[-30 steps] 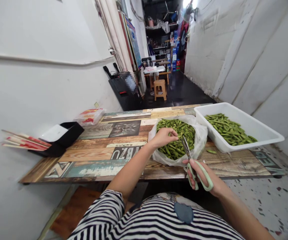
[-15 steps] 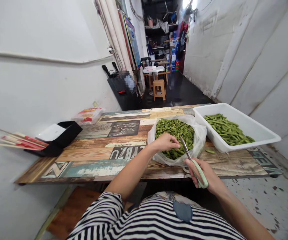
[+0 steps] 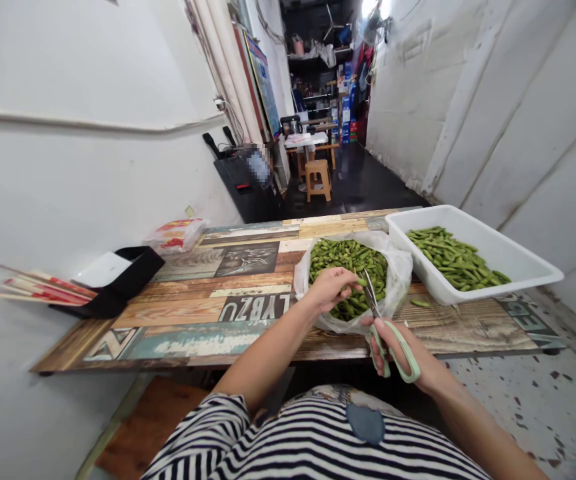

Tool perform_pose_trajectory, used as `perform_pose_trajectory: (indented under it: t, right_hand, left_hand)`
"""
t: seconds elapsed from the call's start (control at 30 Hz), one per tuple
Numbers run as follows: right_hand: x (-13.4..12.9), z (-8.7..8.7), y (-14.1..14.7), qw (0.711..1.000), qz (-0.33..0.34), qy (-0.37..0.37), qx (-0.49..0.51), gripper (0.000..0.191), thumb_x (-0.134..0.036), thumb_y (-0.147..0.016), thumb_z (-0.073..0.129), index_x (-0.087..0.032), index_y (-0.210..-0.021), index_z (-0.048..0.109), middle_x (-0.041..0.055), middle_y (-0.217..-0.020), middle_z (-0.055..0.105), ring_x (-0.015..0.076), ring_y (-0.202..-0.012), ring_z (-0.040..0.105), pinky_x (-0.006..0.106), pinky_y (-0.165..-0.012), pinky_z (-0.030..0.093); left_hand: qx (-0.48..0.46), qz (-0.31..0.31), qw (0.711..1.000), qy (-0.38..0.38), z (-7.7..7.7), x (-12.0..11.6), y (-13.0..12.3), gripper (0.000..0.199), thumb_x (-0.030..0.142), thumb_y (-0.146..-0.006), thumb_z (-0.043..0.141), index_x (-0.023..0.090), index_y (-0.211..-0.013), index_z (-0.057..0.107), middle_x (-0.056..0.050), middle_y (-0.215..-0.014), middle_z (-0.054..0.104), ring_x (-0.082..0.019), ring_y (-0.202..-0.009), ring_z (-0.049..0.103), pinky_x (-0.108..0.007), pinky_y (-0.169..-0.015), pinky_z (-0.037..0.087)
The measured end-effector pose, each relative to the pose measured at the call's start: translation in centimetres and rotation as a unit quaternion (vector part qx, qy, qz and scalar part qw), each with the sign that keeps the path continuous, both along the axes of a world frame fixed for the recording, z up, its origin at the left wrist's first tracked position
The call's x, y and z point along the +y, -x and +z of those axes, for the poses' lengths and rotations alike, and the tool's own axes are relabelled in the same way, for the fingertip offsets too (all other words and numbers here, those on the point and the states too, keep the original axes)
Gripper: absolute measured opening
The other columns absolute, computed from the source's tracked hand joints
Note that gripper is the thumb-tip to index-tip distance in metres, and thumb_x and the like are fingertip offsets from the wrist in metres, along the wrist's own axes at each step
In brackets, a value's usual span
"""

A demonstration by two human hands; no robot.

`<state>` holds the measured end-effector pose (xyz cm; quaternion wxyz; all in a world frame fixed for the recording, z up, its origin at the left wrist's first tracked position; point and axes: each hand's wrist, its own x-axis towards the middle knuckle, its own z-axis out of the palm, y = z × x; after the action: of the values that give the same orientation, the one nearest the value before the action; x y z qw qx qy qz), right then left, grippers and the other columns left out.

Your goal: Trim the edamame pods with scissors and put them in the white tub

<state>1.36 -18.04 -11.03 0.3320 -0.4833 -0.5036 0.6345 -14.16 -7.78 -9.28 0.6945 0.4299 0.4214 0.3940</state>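
Observation:
Between the fingers of my left hand point(image 3: 332, 289) is a green bean pod point(image 3: 361, 283), held over a plastic bag point(image 3: 400, 267) full of more pods point(image 3: 341, 252). My right hand point(image 3: 408, 347) grips a pair of scissors point(image 3: 402, 352) with pale green handles. Their blades are spread and point up at the pod, close to my left fingertips. To the right of the bag, a white plastic tub point(image 3: 528, 270) contains a heap of pods point(image 3: 453, 260). One loose pod point(image 3: 420, 303) lies on the table between bag and tub.
The wood-patterned table point(image 3: 178, 300) carries a black chopstick holder point(image 3: 138, 267) with several chopsticks point(image 3: 51, 290) at the left. A red and clear plastic packet point(image 3: 175, 235) lies by the wall. Beyond the table stand a brown stool point(image 3: 318, 180) and a small white table point(image 3: 308, 139).
My left hand has a pod pinched in its fingers, brought up to the scissors. The scissors have gone from closed to spread, with their handles apart.

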Motion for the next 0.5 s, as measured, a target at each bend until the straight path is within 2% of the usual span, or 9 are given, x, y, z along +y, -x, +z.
perform_pose_trajectory:
  t: [0.13,0.3,0.4,0.5]
  right_hand:
    - [0.1,-0.1,-0.1,1.000,-0.014,-0.009,0.008,0.048,-0.064,-0.083,0.042,-0.017,-0.090,0.052,-0.0046,-0.054,0.051,0.0106,-0.041,0.050,0.024,-0.043,0.043]
    - [0.3,-0.1,0.0,0.999,-0.030,0.010,-0.009,0.046,-0.063,-0.079,0.049,-0.017,-0.081,0.053,-0.0067,-0.046,0.045,0.0086,-0.034,0.044,0.021,-0.035,0.039]
    - [0.4,-0.3,0.1,0.997,-0.065,0.048,0.010,0.047,-0.062,-0.075,0.056,-0.017,-0.089,0.055,-0.0087,-0.047,0.044,0.0072,-0.031,0.040,0.020,-0.029,0.036]
    - [0.4,-0.4,0.0,0.995,-0.069,0.055,0.050,0.049,-0.059,-0.074,0.059,-0.017,-0.098,0.054,-0.0083,-0.049,0.046,0.0075,-0.033,0.042,0.020,-0.031,0.040]
  left_hand:
    - [-0.020,0.017,1.000,-0.008,-0.1,-0.6,-0.3,0.020,0.018,-0.070,0.063,0.014,-0.066,0.044,-0.003,-0.061,0.064,0.000,-0.034,0.033,-0.016,-0.036,0.013]
    - [-0.022,0.019,1.000,-0.002,-0.1,-0.6,-0.2,0.022,0.019,-0.068,0.065,0.014,-0.066,0.043,-0.004,-0.059,0.063,0.000,-0.034,0.033,-0.016,-0.037,0.014]
    - [-0.028,0.054,0.998,0.001,0.2,0.2,0.7,0.018,0.017,-0.066,0.062,0.015,-0.066,0.043,-0.004,-0.062,0.063,-0.001,-0.036,0.035,-0.016,-0.036,0.011]
    - [-0.083,0.098,0.991,0.032,0.8,1.3,2.3,0.015,0.017,-0.062,0.056,0.016,-0.067,0.042,-0.006,-0.073,0.064,-0.004,-0.043,0.045,-0.016,-0.035,0.007]
